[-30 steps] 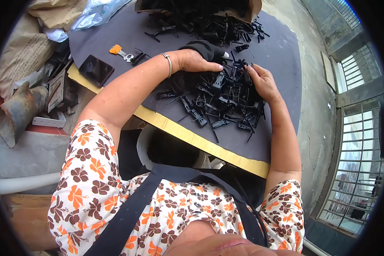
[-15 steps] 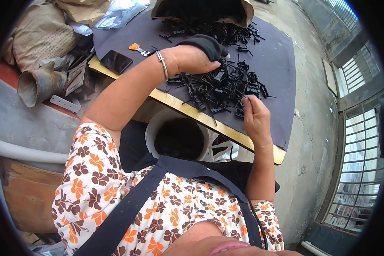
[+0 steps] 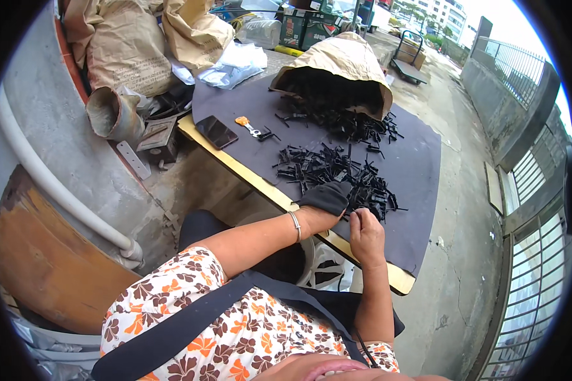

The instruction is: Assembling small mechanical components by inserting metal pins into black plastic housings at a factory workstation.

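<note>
My left hand [image 3: 326, 204] has a black cloth covering, like a glove, over its fingers. It is at the near edge of a heap of small black plastic parts [image 3: 321, 166], its fingertips close to my right hand; the covering hides how its fingers are set. My right hand [image 3: 367, 238] is bare, thumb and fingers pinched together. A thin dark piece shows at its fingertips and looks like one of the black parts, though its shape is unclear. The heap lies on a grey-covered table [image 3: 413, 159] with a pale wooden front edge.
Behind the heap, a brown paper sack [image 3: 343, 56] lies open, spilling more black parts. A phone [image 3: 217, 132] and an orange-handled tool [image 3: 245, 124] lie at the table's left. A white bucket [image 3: 309, 257] stands below the edge. Several filled sacks [image 3: 130, 57] are at the far left.
My left hand has come back from over the heap toward the near edge, beside my right hand. The view has tilted up, showing more of the yard beyond. My right hand stays pinched.
</note>
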A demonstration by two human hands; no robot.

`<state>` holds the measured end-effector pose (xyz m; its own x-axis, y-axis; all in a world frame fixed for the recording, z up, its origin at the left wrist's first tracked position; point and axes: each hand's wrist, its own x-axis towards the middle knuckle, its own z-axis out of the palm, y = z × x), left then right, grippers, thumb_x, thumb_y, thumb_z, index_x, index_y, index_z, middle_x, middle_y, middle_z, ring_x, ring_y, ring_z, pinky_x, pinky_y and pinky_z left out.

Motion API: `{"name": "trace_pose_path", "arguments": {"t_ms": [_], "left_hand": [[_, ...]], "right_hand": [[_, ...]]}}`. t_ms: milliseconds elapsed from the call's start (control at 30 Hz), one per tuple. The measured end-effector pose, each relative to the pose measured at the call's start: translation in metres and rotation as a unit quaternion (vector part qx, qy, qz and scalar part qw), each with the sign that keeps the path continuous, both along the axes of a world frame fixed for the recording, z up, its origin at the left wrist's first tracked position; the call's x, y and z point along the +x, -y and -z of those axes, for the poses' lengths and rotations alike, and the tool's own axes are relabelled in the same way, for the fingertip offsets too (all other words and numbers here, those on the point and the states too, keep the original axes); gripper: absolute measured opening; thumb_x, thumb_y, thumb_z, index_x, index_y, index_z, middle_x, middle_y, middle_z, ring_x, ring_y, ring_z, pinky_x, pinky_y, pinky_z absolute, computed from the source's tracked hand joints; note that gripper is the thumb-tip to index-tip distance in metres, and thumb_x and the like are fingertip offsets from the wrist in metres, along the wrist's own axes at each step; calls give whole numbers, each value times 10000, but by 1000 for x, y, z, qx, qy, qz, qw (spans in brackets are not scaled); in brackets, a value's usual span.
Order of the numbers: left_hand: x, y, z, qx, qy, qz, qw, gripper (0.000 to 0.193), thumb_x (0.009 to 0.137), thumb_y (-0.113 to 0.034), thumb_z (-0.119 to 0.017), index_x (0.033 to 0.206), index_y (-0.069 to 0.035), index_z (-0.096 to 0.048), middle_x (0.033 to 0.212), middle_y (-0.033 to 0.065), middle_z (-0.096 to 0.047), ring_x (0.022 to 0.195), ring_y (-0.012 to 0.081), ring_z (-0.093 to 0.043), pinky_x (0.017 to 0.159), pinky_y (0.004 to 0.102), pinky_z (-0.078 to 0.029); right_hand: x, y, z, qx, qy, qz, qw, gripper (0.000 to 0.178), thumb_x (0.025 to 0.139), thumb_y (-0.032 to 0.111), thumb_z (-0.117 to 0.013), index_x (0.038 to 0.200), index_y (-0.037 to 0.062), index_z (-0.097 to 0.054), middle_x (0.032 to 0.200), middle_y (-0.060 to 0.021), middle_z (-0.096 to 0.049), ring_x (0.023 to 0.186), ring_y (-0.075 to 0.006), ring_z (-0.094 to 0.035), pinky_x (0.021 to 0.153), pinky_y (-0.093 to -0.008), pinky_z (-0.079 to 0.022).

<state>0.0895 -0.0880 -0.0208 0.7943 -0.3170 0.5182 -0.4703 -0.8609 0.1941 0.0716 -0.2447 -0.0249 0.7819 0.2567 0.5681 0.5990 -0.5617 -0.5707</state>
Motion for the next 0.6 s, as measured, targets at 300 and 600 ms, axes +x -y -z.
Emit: {"name": "trace_pose_path", "arguments": {"t_ms": [300,600], "left_hand": [[5,-23,-45,-391,-68,42,917,247,889,-99,-512,1119,-12,-530,829,68,-646,621,121,-544,611,265,-462],[-57,-24,-28,-341,-199,157,905,294,885,-57,-483,1162,37,-508,1003,100,-601,820,114,-566,752,252,-472]], "right_hand": [[-3,-8,-10,98,82,-73,989,132,785,45,-642,877,28,-549,713,-61,-519,521,-136,-450,495,-260,-387],[-27,-19,-21,117,44,-100,987,207,748,68,-691,676,15,-505,588,-67,-493,508,-183,-473,462,-287,-367]]}}
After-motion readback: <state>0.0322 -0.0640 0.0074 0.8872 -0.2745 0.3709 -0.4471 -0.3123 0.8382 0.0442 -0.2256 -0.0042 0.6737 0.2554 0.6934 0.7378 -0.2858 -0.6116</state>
